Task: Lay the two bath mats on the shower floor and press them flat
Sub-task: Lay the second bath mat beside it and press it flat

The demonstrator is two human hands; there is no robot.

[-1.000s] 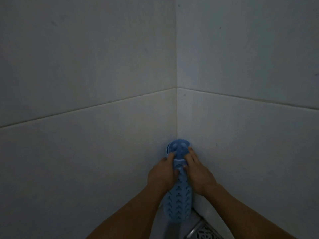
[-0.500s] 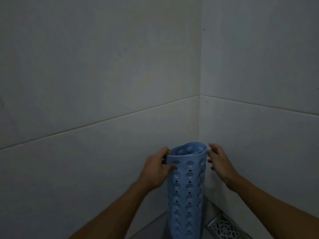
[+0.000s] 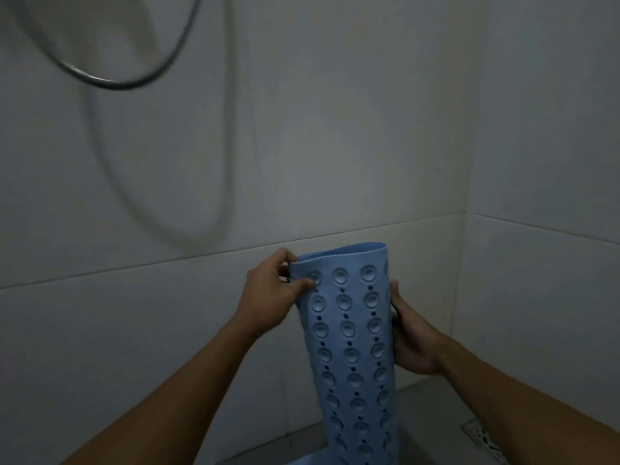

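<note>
A blue rubber bath mat (image 3: 352, 344) with rows of suction cups and small holes hangs upright in front of the tiled corner, curled lengthwise. My left hand (image 3: 271, 293) pinches its top left edge. My right hand (image 3: 411, 337) grips its right edge a little lower. The mat's lower end runs out of the bottom of the view. A strip of blue (image 3: 302, 460) shows at the bottom edge; whether it is a second mat I cannot tell.
Grey tiled walls meet in a corner (image 3: 468, 203) at the right. A metal shower hose (image 3: 110, 80) loops on the upper left wall. A floor drain grate (image 3: 483, 437) lies at the lower right on the shower floor (image 3: 432, 417).
The mat has been lifted out of the corner and higher, and it has opened from a tight roll into a wider curl. My hands have moved apart to its two edges. My view has swung left.
</note>
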